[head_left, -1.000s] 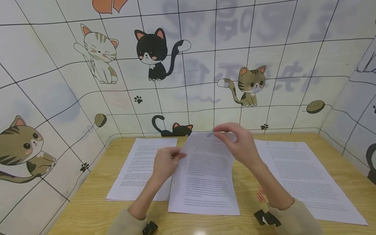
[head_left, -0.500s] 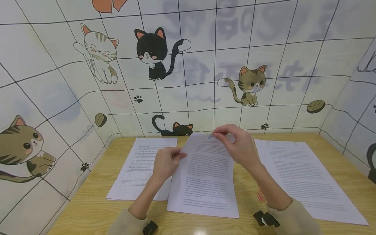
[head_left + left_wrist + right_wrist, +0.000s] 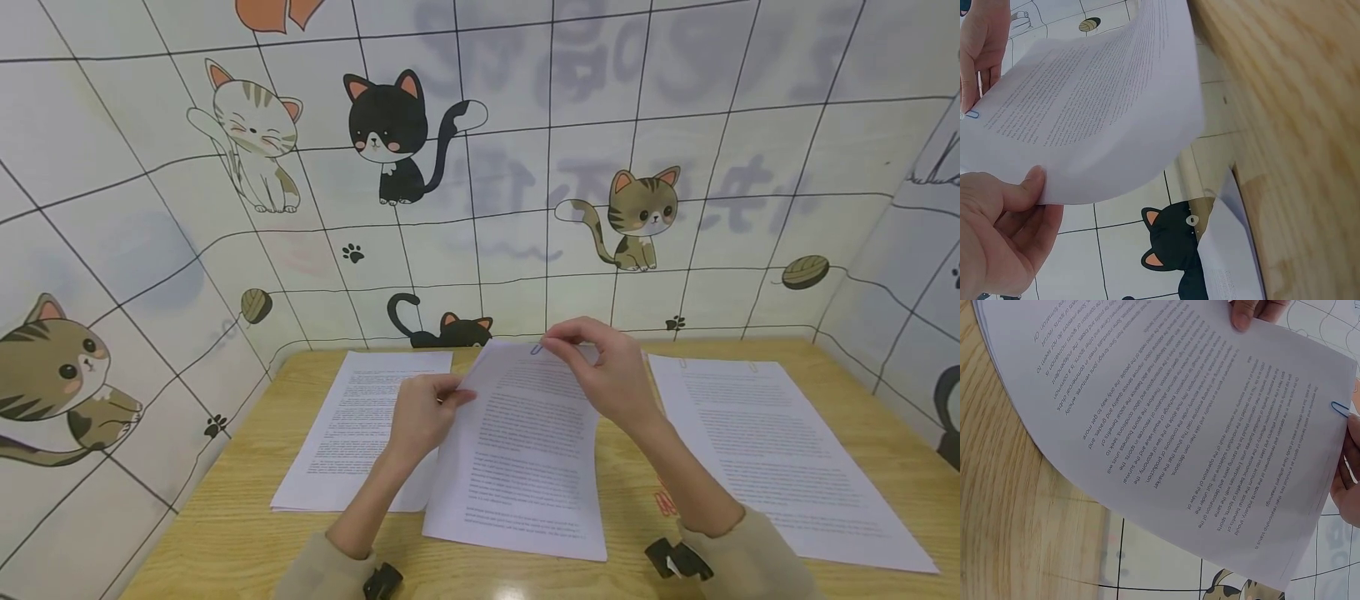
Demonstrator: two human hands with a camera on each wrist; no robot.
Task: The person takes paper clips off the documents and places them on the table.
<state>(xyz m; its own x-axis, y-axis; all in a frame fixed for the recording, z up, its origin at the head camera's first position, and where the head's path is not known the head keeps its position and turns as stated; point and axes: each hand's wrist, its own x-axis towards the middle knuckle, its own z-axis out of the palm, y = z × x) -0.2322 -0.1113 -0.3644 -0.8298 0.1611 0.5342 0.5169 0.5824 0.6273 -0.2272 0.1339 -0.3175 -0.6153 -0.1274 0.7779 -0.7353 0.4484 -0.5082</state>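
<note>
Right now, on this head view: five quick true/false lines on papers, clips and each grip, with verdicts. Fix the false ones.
1. The right grip has its fingertips at the blue clip on the middle paper. True.
2. The left grip is off the paper. False: the left grip holds the middle paper by its left edge.
3. Red clips lie on the table. True.
4. The right paper carries no clips. False: the right paper has two yellowish clips at its top edge.
5. The left paper lies printed side up. True.
</note>
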